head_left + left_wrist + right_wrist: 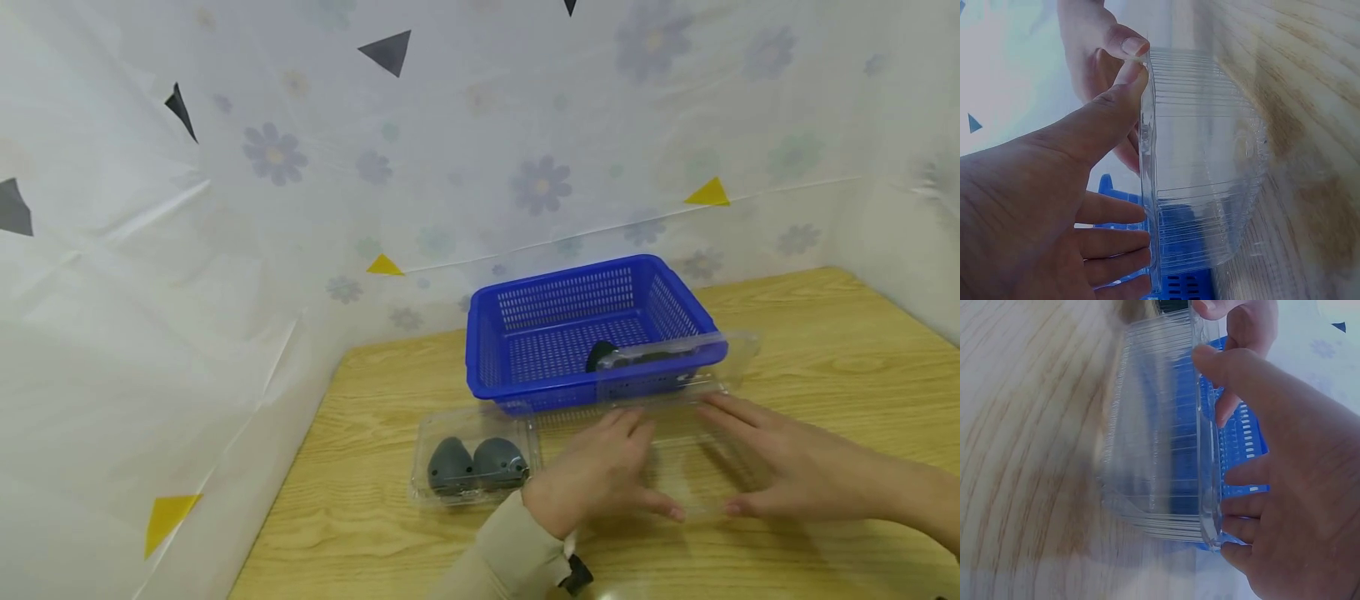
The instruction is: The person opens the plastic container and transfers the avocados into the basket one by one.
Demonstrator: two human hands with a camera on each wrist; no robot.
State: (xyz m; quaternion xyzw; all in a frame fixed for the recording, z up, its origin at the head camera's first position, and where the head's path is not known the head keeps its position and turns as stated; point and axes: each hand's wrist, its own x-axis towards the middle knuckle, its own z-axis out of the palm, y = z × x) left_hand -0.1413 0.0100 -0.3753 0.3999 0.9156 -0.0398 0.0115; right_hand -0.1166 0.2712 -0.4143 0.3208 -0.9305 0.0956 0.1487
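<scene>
the step in hand looks like settling an open clear box (1200, 156) on the wooden table (337, 533); its raised lid (738, 360) leans at twelve o'clock, in front of the near-right rim of the blue basket (566, 298). the next move probably calls for putting in a dark piece (600, 354), which lies in the basket at eleven o'clock from the box. at nine o'clock, a second clear box (480, 423) already holds two dark grey pieces (450, 467).

the left hand (600, 471) comes in from seven o'clock and the right hand (783, 458) from four, palms facing down over the box. both are spread wide, fingers nearly straight, thumbs reaching toward each other along the near rim; fingertips touch the rim but neither hand curls round anything. how hard they press, i cannot tell.
</scene>
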